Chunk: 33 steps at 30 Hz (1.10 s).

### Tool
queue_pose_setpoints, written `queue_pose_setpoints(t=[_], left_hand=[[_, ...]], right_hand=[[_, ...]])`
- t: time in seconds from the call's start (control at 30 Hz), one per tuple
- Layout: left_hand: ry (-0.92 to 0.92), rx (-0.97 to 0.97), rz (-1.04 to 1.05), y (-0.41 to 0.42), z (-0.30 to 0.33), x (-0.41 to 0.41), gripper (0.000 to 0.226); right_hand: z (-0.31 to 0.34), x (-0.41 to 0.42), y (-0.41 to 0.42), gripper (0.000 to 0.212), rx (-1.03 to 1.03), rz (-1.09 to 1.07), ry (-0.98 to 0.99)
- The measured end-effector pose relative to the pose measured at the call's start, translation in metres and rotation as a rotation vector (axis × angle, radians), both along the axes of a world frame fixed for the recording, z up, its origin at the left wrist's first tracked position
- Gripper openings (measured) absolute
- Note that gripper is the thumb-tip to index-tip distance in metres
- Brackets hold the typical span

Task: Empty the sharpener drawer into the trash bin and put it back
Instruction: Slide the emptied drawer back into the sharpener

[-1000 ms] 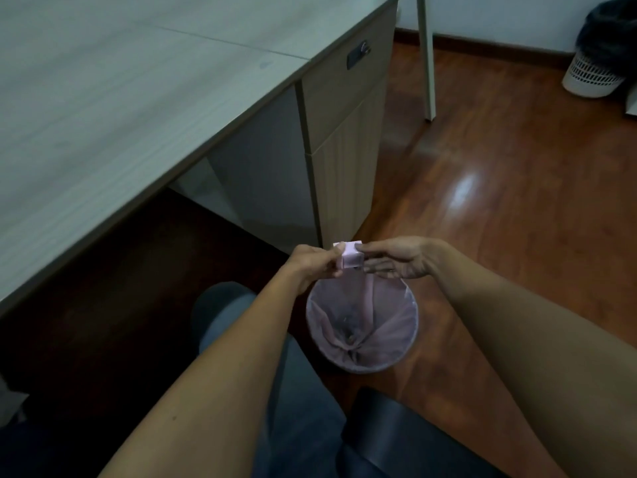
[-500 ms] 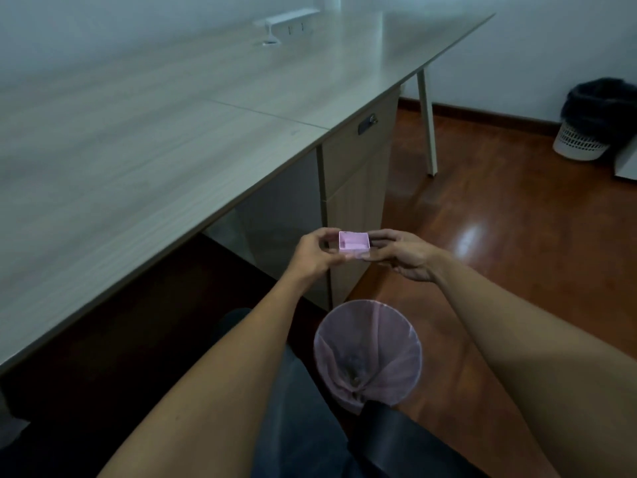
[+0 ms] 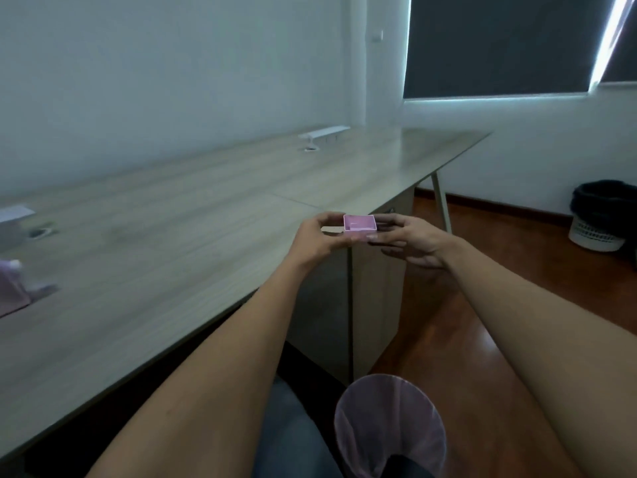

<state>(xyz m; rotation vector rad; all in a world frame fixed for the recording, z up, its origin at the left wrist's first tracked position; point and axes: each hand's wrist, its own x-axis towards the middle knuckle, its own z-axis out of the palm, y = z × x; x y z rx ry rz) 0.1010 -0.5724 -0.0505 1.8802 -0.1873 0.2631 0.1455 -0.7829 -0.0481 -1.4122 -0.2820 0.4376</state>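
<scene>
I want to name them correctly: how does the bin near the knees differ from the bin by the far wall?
The near trash bin has a pale pink liner; the far bin has a black one. The near trash bin stands below the arms, open mouth visible; the far bin's white slotted wall shows. Both stand on the wooden floor.
</scene>
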Motion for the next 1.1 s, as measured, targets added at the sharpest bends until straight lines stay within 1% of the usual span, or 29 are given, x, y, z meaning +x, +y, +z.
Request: queue_pose_setpoints(t=[0.13,0.27,0.37,0.63,0.87,0.97,1.1], left_hand=[[-0.026,-0.038,0.042,0.027,0.031,-0.014,0.062],[-0.048,-0.008,0.133,0.078,0.060,-0.039,0.064],[-0.064,-0.015,0.218,0.119,0.072,-0.064,0.062],[-0.047,0.022,0.430,0.227,0.099,-0.137,0.055],[-0.058,0.074,0.626,0.317,0.115,-0.201,0.057],[-0.047,0.062,0.692,0.351,0.115,-0.225,0.058],[-0.043,0.043,0.762,0.384,0.114,-0.250,0.058]], right_hand=[[0.037,-0.002,0.029,0.042,-0.002,0.082,-0.062],[0.063,-0.004,0.085,0.040,-0.075,0.186,-0.140],[0.074,-0.008,0.135,0.042,-0.088,0.257,-0.169],[0.093,-0.041,0.271,0.036,-0.039,0.469,-0.235],[0.103,-0.085,0.383,0.035,0.028,0.625,-0.258],[0.103,-0.102,0.424,0.035,0.041,0.691,-0.270],[0.102,-0.117,0.469,0.037,0.059,0.728,-0.294]])
